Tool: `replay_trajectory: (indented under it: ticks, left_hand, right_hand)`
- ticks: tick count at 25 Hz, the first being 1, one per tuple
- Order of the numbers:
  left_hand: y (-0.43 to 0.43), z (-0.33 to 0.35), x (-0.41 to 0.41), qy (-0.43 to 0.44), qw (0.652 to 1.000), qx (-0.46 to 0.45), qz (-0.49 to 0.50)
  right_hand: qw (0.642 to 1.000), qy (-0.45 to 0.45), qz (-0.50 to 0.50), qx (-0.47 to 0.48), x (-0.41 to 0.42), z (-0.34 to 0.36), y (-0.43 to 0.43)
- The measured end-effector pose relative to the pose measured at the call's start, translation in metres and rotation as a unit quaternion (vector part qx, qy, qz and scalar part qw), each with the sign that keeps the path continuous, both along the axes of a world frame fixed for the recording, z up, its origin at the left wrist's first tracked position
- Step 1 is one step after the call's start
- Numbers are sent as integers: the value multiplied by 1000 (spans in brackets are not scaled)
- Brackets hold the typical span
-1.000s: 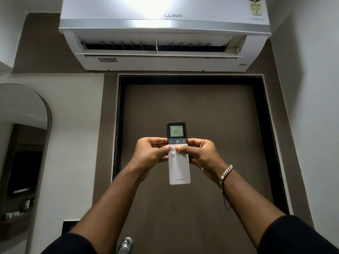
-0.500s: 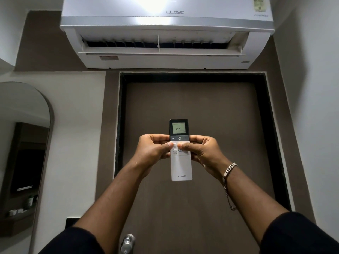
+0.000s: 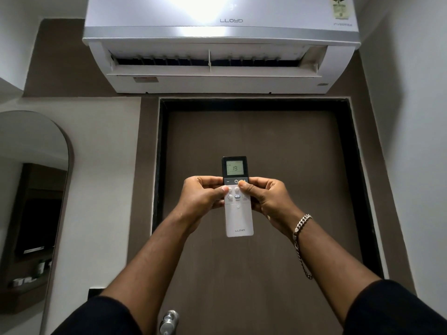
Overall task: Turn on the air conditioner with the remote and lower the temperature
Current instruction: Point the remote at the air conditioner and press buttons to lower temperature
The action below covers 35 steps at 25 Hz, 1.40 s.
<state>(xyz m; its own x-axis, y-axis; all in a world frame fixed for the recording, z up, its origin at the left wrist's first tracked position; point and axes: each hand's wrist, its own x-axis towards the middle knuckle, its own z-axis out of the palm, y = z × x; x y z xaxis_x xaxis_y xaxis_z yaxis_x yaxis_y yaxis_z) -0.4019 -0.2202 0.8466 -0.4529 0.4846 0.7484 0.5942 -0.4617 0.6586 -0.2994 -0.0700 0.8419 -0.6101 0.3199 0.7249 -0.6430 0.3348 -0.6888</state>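
Looking up at a dim, narrow corner of a room: pale smooth walls left and right, a flat matte brown door filling the centre of the frame inside a dark, rough-edged door frame. Across the top of the frame, a white glossy air conditioner, boxy with a grey band under the LLOYD lettering, hard glare on its face, louvre flap tilted open over a dark slot with a row of small vanes. At the left edge, a tall arched mirror reflecting dark wooden shelving. At the bottom centre, a rounded metal door handle, shiny. In the middle of the frame, held up in front of the door, a slim rectangular remote: black top with a small greenish screen reading 19, white plastic body below, round pale buttons, LLOYD printed near the lower end. Left hand gripping it from the left, fingers curled around the edge, thumb lying on the upper buttons. Right hand gripping from the right, fingers closed behind, thumb tip pressed near the power and plus keys. On the right wrist, a chunky silver chain bracelet with a thin strand dangling. Bare forearms, dark sleeves at the lower corners.
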Motion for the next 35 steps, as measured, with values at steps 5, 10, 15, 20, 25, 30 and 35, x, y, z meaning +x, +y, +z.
replay_trajectory:
  ticks: [5,10,15,20,25,30,35]
  left_hand:
    - [4,5,9,-10,998,27,58]
    - [5,9,16,4,990,41,131]
    - [-2,11,20,-14,991,42,123]
    - [-10,11,21,-4,994,30,102]
    - [-9,12,25,7,995,20,97]
    - [-5,13,30,18,992,29,118]
    - [-6,16,31,23,994,26,102]
  right_hand:
    - [1000,10,-13,2,4,1,-5]
    - [1000,15,4,-10,7,0,-13]
    - [1000,13,9,-18,10,2,-22]
    - [1000,11,5,-11,16,4,-26]
    - [1000,3,-19,11,21,4,-26]
    - [999,3,-37,20,26,5,-27]
    - [999,6,-38,23,30,7,-28]
